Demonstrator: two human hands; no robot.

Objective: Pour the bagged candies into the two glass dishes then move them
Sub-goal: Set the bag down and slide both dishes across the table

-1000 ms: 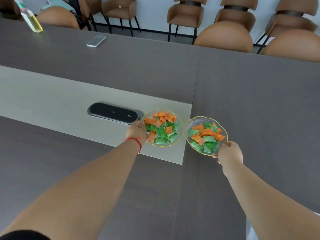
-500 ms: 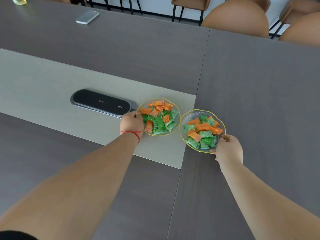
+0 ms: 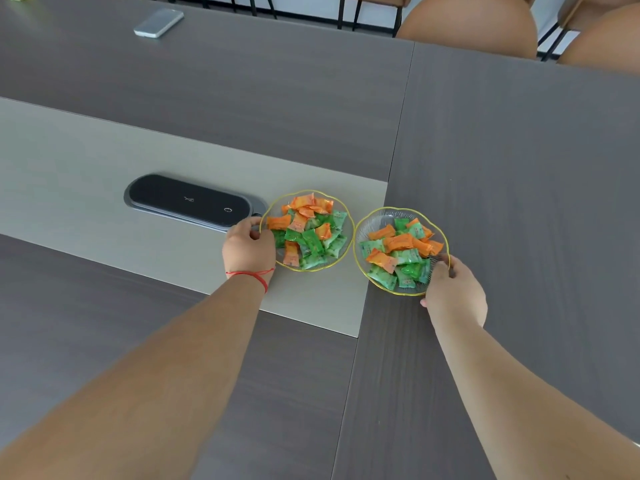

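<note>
Two gold-rimmed glass dishes sit side by side on the table, each holding several orange and green wrapped candies. The left dish [image 3: 348, 216] rests on the pale centre strip, and my left hand [image 3: 247, 249] grips its near-left rim. The right dish [image 3: 372, 218] lies across the seam onto the dark table panel, with my right hand [image 3: 453, 292] gripping its near-right rim. The two rims almost touch. No candy bag is in view.
A black oval panel [image 3: 188, 200] is set into the pale strip just left of the left dish. A phone [image 3: 158, 22] lies far back on the dark table [image 3: 519, 150]. Brown chairs [image 3: 467, 26] stand beyond the far edge.
The view has tilted down, hiding the bottle and most chairs. Both hands keep their grip on the dishes, which now sit a little nearer to me and closer together.
</note>
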